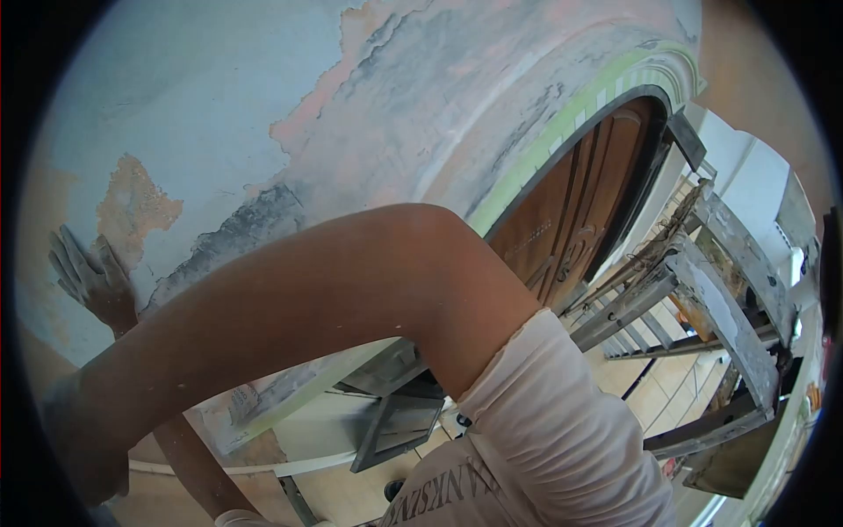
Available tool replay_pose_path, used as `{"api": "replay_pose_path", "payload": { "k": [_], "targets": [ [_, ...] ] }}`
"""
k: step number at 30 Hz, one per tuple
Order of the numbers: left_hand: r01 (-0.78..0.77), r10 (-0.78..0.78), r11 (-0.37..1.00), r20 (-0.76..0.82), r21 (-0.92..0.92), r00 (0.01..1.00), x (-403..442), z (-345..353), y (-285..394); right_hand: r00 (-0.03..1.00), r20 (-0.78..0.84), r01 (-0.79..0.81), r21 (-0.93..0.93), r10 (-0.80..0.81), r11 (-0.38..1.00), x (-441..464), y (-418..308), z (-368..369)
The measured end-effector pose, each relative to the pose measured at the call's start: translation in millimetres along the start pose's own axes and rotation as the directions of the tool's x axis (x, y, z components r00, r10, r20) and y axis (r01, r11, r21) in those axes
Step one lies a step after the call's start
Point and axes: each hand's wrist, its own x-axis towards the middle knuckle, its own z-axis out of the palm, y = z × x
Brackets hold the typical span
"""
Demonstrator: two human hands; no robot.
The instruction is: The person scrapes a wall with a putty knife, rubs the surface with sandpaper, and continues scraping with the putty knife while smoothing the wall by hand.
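Wall (211,105), one, mottled, filling the left of my view. Arched wooden door (571,189), one. Ladder frame (724,307), at least one, worn. Bare patch (136,206), one, beside my left hand (88,277). Hands, two: left spread, seemingly palm to wall, nothing visibly held; right hand (83,474) blurred, grip untellable. Bracing wants, I judge, even pressure on sound surface.

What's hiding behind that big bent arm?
The patchy wall shows above the right arm, and the left forearm passes behind it, with the left hand spread on the wall. The covered bits of wall and forearm can't be seen.
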Motion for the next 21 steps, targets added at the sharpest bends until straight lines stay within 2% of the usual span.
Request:
{"api": "replay_pose_path", "payload": {
  "k": [3, 6, 10, 19, 21],
  "targets": [
    [-0.034, 0.034, 0.999, -0.006, -0.016, 0.999, 0.3, 2.0, -1.9, 0.995, 0.091, 0.054, -0.068, -0.048, 0.996, 50.8, 2.9, 7.4],
    [-0.042, 0.042, 0.999, -0.006, -0.023, 0.999, 1.3, 3.9, -1.5, 0.998, 0.047, 0.053, -0.116, -0.048, 0.992, 71.4, 4.5, 8.5],
    [-0.004, 0.004, 1.0, -0.001, -0.009, 1.0, -1.5, -1.1, -6.5, 0.991, -0.022, 0.129, -0.162, -0.134, 0.978, 109.3, -10.0, 23.0],
    [0.042, -0.04, 0.997, 0.03, -0.06, 0.999, -5.8, -5.8, -13.1, 0.925, -0.282, 0.184, -0.254, -0.254, 0.95, 170.9, -39.2, 36.3],
    [0.081, -0.078, 0.996, 0.054, -0.038, 0.995, -7.3, -6.6, -12.4, 0.945, -0.242, 0.157, -0.26, -0.222, 0.953, 152.6, -42.5, 27.3]
  ]
}}
